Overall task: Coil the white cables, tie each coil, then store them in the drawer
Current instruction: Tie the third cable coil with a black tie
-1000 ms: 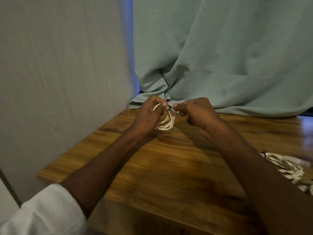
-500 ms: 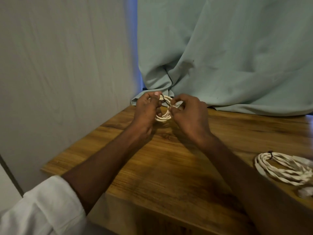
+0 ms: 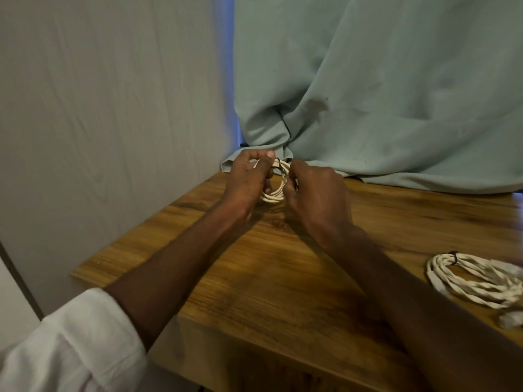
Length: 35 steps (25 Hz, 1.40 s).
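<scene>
A small coil of white cable stands upright between my two hands, just above the far left part of the wooden table. My left hand pinches the coil's top left, and a thin dark tie shows at the coil's top. My right hand grips the coil's right side, fingers curled. A second white cable coil, bound by a dark tie, lies flat at the table's right edge. No drawer is visible.
A pale green curtain hangs behind the table and drapes onto its back edge. A grey wall panel closes off the left side. The table's front edge runs below my forearms.
My hands have come closer together on the small coil, which now stands more upright. The view has shifted, so more of the tied coil on the right shows.
</scene>
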Each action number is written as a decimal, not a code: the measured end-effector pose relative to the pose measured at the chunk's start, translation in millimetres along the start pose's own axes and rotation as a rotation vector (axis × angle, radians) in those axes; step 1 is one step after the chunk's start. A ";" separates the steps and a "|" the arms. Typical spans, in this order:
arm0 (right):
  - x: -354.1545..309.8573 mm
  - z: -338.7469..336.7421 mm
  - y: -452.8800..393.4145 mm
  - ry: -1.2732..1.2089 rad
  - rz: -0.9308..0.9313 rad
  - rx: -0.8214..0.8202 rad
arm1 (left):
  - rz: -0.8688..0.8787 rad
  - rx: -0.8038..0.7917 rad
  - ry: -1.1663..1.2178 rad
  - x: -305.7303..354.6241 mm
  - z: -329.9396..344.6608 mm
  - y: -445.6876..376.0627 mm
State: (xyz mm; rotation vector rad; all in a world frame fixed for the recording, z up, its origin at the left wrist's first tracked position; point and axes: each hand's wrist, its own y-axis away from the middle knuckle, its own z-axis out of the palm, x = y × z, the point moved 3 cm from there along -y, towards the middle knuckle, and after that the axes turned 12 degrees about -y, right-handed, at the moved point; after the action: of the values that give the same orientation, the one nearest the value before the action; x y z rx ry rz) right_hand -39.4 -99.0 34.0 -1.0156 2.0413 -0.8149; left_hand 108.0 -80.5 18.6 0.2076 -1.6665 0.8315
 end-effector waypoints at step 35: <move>46.1 -13.2 -7.3 -0.999 0.918 -0.233 | 0.937 -0.179 -0.889 19.6 9.8 28.9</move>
State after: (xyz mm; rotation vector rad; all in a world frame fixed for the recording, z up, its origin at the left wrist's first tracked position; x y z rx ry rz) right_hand -67.5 -138.5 32.8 -0.3352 1.4259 0.3786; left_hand 78.9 -59.6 24.2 -0.4426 -2.7297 1.3781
